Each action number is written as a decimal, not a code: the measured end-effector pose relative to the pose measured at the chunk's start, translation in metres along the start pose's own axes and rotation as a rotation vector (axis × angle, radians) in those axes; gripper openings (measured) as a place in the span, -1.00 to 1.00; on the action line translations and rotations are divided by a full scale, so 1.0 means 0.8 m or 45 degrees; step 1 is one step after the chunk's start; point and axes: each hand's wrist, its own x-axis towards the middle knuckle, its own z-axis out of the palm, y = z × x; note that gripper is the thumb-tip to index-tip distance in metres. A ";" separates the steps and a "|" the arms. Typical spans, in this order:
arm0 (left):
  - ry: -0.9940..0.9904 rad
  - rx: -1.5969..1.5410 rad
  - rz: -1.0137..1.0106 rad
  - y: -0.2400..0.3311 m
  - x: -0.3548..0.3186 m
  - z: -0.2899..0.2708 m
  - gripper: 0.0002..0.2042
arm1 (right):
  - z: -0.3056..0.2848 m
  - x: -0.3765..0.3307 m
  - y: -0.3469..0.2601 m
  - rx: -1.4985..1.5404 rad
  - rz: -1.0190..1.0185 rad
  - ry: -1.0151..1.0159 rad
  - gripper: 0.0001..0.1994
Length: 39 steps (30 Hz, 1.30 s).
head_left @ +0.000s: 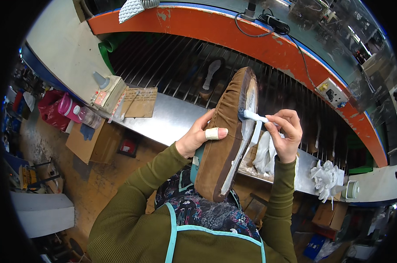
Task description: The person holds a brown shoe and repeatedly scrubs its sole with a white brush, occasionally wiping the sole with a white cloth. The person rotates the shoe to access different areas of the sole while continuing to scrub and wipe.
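Observation:
My left hand (198, 133), with a pale wrap around its thumb, grips a brown suede shoe (222, 144) by its side. The shoe is tilted upright in front of me, its sole side turned to the right. A whitish coating (246, 136) runs along the sole, inside a darker brown rim. Between the thumb and fingers of my right hand (287, 131) is a small white-handled brush (256, 116). The brush's bluish end touches the sole's edge near the upper half. White crumpled cloth (265, 153) lies beyond the shoe, near my right wrist.
A dark roller conveyor (163, 61) carries another shoe sole (213, 72). On its metal ledge (161, 118) lies a cardboard piece (139, 103). An orange curved edge (198, 21) arches behind. Crumpled white wipes (325, 177) sit right; a clear bottle (89, 117) and cardboard box (95, 140) stand left.

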 end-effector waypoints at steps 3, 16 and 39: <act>-0.002 -0.020 0.000 -0.002 0.001 -0.003 -0.16 | 0.002 -0.005 -0.002 -0.039 0.009 0.002 -0.82; 0.031 -0.098 0.008 -0.020 -0.007 -0.014 -0.18 | 0.014 -0.044 -0.009 -0.118 0.061 -0.049 -0.81; -0.058 -0.489 -0.005 -0.028 0.001 0.000 -0.33 | 0.004 -0.055 -0.027 -0.049 0.333 0.142 -0.90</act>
